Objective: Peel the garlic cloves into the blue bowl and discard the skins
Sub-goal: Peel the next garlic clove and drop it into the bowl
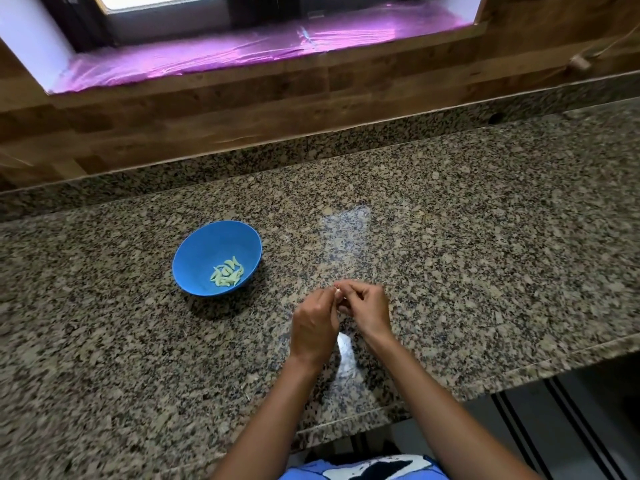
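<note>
Holding peeled cloves (227,273): blue bowl (204,252) on counter (450,237).

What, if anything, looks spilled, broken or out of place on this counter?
Nothing stands out. The blue bowl sits upright on the granite counter, the peeled cloves all inside it. The left hand and right hand pinch one small clove between them. The pale patches look like window glare, not a spill.

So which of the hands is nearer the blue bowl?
Left. The left hand sits right of the bowl, apart from it; the right hand is beyond it, farther right, both pinching one clove.
</note>
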Available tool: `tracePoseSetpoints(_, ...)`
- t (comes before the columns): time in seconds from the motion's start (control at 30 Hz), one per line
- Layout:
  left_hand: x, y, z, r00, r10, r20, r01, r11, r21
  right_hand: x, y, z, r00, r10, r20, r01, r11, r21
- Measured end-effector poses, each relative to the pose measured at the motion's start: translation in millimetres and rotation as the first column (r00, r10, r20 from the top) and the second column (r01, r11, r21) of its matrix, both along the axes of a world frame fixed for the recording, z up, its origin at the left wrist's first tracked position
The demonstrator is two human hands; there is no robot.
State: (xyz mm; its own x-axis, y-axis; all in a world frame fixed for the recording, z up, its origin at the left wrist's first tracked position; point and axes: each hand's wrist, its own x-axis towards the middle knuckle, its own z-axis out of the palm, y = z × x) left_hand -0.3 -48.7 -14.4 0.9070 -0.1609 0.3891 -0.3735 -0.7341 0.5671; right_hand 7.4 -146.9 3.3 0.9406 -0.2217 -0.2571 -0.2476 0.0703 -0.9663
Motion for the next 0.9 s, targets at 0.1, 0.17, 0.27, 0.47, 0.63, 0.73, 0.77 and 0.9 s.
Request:
tracePoseSetpoints(0.1,-2,-5,-3,0.997,0.053,0.054,-0.054,0.998,0.029,-1,4,-5,0.999,-0.050,0.017,0.052,0.988,-0.144)
tracePoseSetpoints(0.17,-3,-10,-5,0.994,0.087,0.061,-0.089,0.995,0.039,-1,6,-10,0.998,-0.065,0.018,0.067,0.965,-0.255)
tracePoseSetpoints(0.27,-3,-15,-10,0.991,0.122,0.048,-0.123,0.992,0.028,-2,6,-14,0.997,-0.077,-0.003,0.072,0.945,-0.319)
tracePoseSetpoints(0.47,1,-15,1,0.904,0.218,-0.368,-0.271,0.958,-0.097,-8,5,-18,0.998,-0.021,-0.053,0.000,0.930,-0.367)
tracePoseSetpoints(0.63,15,13,8,0.549,-0.246,-0.799,-0.633,0.501,-0.590,-2,-33,-17,0.988,0.073,-0.135,-0.128,0.873,-0.470)
tracePoseSetpoints(0.73,18,30,2,0.550,-0.159,-0.820,-0.593,0.617,-0.517,6,-63,-16,0.972,0.147,-0.182,-0.234,0.627,-0.743)
tracePoseSetpoints(0.77,19,33,0,0.568,-0.128,-0.813,-0.563,0.660,-0.498,11,-70,-15,0.964,0.164,-0.210,-0.267,0.559,-0.785)
tracePoseSetpoints(0.9,24,37,4,0.644,0.027,-0.765,-0.388,0.873,-0.296,13,-73,-22,0.946,0.226,-0.231,-0.285,0.250,-0.925)
